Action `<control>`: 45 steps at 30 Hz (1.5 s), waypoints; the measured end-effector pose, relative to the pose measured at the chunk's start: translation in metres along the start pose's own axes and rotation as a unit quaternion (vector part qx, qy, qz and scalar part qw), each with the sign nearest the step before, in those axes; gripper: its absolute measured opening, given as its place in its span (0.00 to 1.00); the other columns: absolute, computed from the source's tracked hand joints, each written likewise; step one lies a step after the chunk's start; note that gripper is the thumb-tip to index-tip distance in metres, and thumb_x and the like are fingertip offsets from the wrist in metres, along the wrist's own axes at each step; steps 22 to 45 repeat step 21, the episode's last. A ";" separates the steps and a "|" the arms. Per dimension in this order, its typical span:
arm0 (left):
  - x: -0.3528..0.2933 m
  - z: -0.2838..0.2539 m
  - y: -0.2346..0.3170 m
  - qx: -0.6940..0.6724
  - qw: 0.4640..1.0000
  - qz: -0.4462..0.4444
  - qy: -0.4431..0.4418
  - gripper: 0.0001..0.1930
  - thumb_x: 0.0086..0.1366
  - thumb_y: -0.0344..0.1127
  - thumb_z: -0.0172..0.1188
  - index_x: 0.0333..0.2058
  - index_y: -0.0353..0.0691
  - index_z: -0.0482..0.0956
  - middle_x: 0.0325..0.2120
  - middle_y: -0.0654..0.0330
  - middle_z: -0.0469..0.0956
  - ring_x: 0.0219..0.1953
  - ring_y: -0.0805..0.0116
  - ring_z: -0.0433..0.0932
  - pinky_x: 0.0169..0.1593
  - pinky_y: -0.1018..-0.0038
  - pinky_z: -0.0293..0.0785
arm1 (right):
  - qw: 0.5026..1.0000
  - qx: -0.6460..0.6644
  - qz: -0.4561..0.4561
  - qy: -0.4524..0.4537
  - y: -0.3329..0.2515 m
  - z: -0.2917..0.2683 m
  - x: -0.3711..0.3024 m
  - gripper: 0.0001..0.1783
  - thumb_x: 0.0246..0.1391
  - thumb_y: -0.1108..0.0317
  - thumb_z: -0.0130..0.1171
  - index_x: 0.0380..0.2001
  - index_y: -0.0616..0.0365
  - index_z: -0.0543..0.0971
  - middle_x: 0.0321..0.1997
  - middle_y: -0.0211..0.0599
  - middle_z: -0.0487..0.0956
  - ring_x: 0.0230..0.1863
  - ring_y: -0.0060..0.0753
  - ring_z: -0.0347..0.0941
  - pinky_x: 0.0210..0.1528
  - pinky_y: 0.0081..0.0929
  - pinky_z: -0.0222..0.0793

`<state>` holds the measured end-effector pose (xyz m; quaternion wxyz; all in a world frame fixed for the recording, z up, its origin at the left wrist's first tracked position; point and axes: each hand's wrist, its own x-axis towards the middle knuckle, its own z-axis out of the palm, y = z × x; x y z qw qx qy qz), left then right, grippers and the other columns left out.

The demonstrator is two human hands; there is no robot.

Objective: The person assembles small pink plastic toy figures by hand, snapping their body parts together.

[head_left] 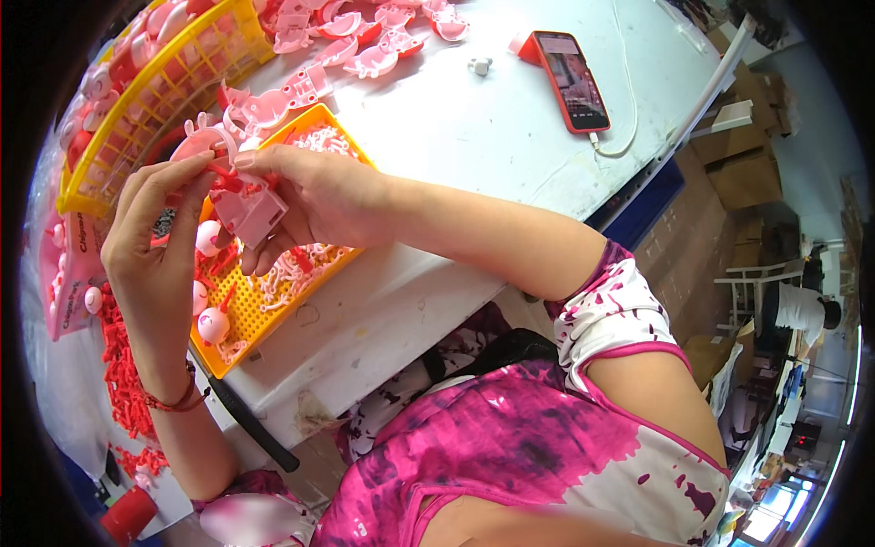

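Above a yellow perforated tray (273, 314), both my hands hold a pink plastic toy shell (248, 215) with a red piece set at its upper part. My left hand (150, 205) pinches its top edge between thumb and fingertips. My right hand (333, 196) has its thumb on the upper edge and its fingers curled around the boxy lower part. Below, the tray holds many small pink hook-like pieces (290, 278), red pieces and several pale pink balls with red stems, one a round ball (213, 325) near the front. My fingers hide part of the shell.
A yellow basket (155, 100) full of pink parts stands at the far left, and loose pink shells (374, 59) lie at the back. Red pieces (128, 374) are heaped at the left. A phone (572, 84) on a white cable lies at the far right of the white table (456, 118).
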<state>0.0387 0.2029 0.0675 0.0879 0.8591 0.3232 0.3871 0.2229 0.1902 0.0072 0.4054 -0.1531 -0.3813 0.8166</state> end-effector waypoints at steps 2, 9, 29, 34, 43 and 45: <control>0.000 0.003 0.002 -0.047 0.998 -0.020 -0.027 0.10 0.59 0.20 0.61 0.40 0.34 0.81 0.37 0.59 0.79 0.42 0.70 0.78 0.46 0.76 0.73 | 1.000 -0.001 0.003 0.000 0.000 -0.002 0.000 0.27 0.68 0.50 0.35 0.52 0.62 0.70 0.44 0.51 0.79 0.35 0.41 0.79 0.44 0.37 0.76; 0.002 0.005 -0.007 -0.077 0.996 0.025 -0.045 0.12 0.60 0.17 0.58 0.42 0.34 0.79 0.38 0.59 0.80 0.43 0.72 0.78 0.49 0.76 0.74 | 0.999 -0.026 -0.031 0.016 -0.003 -0.001 -0.002 0.26 0.69 0.48 0.37 0.50 0.61 0.71 0.46 0.47 0.79 0.37 0.39 0.79 0.43 0.39 0.77; -0.015 0.052 -0.056 -0.324 0.927 -0.189 -0.005 0.10 0.65 0.21 0.57 0.44 0.33 0.78 0.42 0.61 0.80 0.45 0.75 0.78 0.51 0.80 0.74 | 0.491 -0.797 -0.255 0.239 -0.073 -0.014 -0.060 0.29 0.58 0.57 0.58 0.57 0.66 0.69 0.50 0.53 0.75 0.56 0.45 0.70 0.60 0.37 0.64; -0.015 0.052 -0.056 -0.324 0.927 -0.189 -0.005 0.10 0.65 0.21 0.57 0.44 0.33 0.78 0.42 0.61 0.80 0.45 0.75 0.78 0.51 0.80 0.74 | 0.491 -0.797 -0.255 0.239 -0.073 -0.014 -0.060 0.29 0.58 0.57 0.58 0.57 0.66 0.69 0.50 0.53 0.75 0.56 0.45 0.70 0.60 0.37 0.64; -0.015 0.052 -0.056 -0.324 0.927 -0.189 -0.005 0.10 0.65 0.21 0.57 0.44 0.33 0.78 0.42 0.61 0.80 0.45 0.75 0.78 0.51 0.80 0.74 | 0.491 -0.797 -0.255 0.239 -0.073 -0.014 -0.060 0.29 0.58 0.57 0.58 0.57 0.66 0.69 0.50 0.53 0.75 0.56 0.45 0.70 0.60 0.37 0.64; -0.015 0.052 -0.056 -0.324 0.927 -0.189 -0.005 0.10 0.65 0.21 0.57 0.44 0.33 0.78 0.42 0.61 0.80 0.45 0.75 0.78 0.51 0.80 0.74 | 0.491 -0.797 -0.255 0.239 -0.073 -0.014 -0.060 0.29 0.58 0.57 0.58 0.57 0.66 0.69 0.50 0.53 0.75 0.56 0.45 0.70 0.60 0.37 0.64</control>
